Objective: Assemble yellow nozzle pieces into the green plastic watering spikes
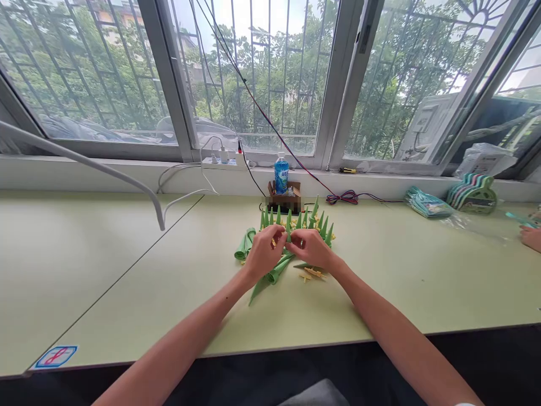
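Pale green table (422, 282) under barred windows (262, 84); bottle (281, 175) and small box (287, 199) at rear; between left hand (267, 248) and right hand (311, 247), fingertips of both pinched on it: one green cone (289, 221), point up, near further upright cones (324, 226); probably light, stiffish, smooth, easily crushed; best held low, towards the wide end, with a gentle pinch; near right hand, loose yellow pieces (313, 273)

Seemingly a workroom: long joined tables (422, 270), a marked sticker (56, 356), a power strip (230, 164) by windows (262, 84)
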The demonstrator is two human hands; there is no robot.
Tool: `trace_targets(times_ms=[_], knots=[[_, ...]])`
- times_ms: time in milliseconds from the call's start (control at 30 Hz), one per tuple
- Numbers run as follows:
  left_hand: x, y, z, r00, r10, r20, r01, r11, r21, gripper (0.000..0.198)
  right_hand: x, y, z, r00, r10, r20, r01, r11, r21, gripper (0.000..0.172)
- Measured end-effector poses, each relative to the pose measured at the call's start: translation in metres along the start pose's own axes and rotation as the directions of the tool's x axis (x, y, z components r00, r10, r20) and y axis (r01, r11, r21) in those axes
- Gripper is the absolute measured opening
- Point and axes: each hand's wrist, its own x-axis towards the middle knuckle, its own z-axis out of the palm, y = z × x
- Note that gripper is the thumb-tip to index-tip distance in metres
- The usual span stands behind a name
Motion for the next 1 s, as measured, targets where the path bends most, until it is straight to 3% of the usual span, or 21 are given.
trace_targets(times_ms=[133,267,333,767,1000], knots=[[-0.003,0.0,-0.003,0.992,0.051,0.117,-0.071,0.982,0.175,0.007,0.001,0.007,-0.006,0.998,0.035,-0.06,-0.039,0.997,-0.06,0.027],[-0.008,0.003,-0.003,0.934,0.047,0.355,-0.177,0.923,0.343,0.012,0.001,0.014,-0.009,0.989,0.079,-0.126,-0.089,0.993,-0.073,0.026],[-0.01,0.005,-0.003,0.912,0.032,0.409,-0.207,0.896,0.392,0.013,0.002,0.015,-0.009,0.985,0.092,-0.148,-0.103,0.992,-0.069,0.026],[-0.016,0.009,0.004,0.868,-0.049,0.494,-0.231,0.841,0.49,0.003,0.001,0.019,-0.009,0.973,0.098,-0.209,-0.112,0.992,-0.055,0.027],[-0.012,0.005,0.008,0.843,-0.022,0.538,-0.298,0.813,0.5,0.01,0.002,0.02,-0.01,0.965,0.084,-0.248,-0.103,0.993,-0.064,0.025]])
